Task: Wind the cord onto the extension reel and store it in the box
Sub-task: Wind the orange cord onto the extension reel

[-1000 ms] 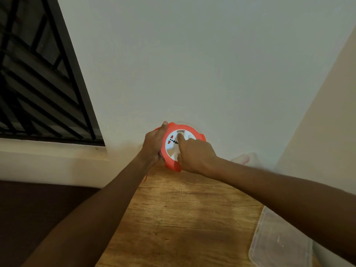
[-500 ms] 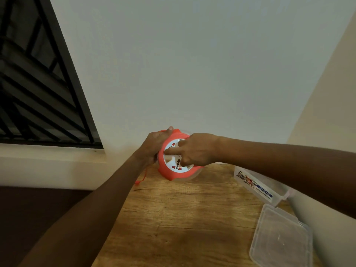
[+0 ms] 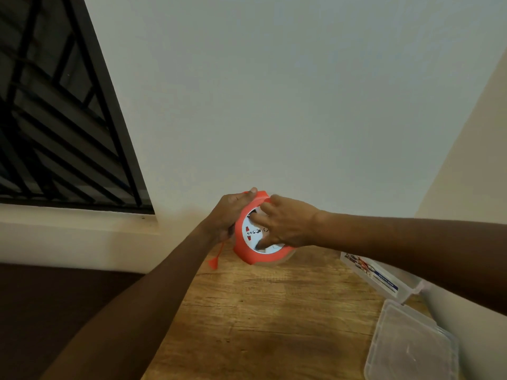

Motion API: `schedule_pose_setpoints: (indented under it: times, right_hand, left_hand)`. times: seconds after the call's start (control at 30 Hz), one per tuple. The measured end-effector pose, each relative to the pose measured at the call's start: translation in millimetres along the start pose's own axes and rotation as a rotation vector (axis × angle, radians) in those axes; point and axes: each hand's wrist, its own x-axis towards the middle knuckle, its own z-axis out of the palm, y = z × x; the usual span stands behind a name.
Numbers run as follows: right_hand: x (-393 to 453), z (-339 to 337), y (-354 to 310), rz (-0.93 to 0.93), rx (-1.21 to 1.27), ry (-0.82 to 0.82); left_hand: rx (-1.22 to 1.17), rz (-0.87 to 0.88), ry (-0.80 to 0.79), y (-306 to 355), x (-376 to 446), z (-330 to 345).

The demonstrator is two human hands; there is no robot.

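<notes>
Left hand (image 3: 227, 215) clamps the reel (image 3: 248, 249) by its rim above the table (image 3: 247, 311); right hand (image 3: 285, 223) presses fingers on its white face, cranking. Dangling plug (image 3: 213, 263) could snag and jam winding.

Right hand (image 3: 285, 223) covering much of the reel (image 3: 248, 249) face, hiding the winding grip. Left hand (image 3: 227, 215) masking the reel's back; cord (image 3: 215, 260) showing only as a short blurred end. Box (image 3: 384, 281) lying partly behind the right forearm, label unreadable. Lid (image 3: 411, 349) running off the bottom edge.
</notes>
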Motion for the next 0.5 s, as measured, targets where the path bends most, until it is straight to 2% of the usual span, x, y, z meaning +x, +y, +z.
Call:
schedule_pose_setpoints:
  times: [0.2, 0.37, 0.5]
  right_hand:
    - [4.4, 4.4, -1.9, 0.232, 0.086, 0.045]
    - [7.3, 9.3, 8.9, 0.424, 0.289, 0.115]
    - [11.5, 10.8, 4.5, 0.643, 0.471, 0.112]
  left_hand:
    - [-0.076, 0.048, 0.057, 8.8, 5.2, 0.0]
    - [-0.169, 0.085, 0.196, 7.9, 7.9, 7.1]
    - [-0.125, 0.147, 0.259, 8.7, 13.3, 13.0]
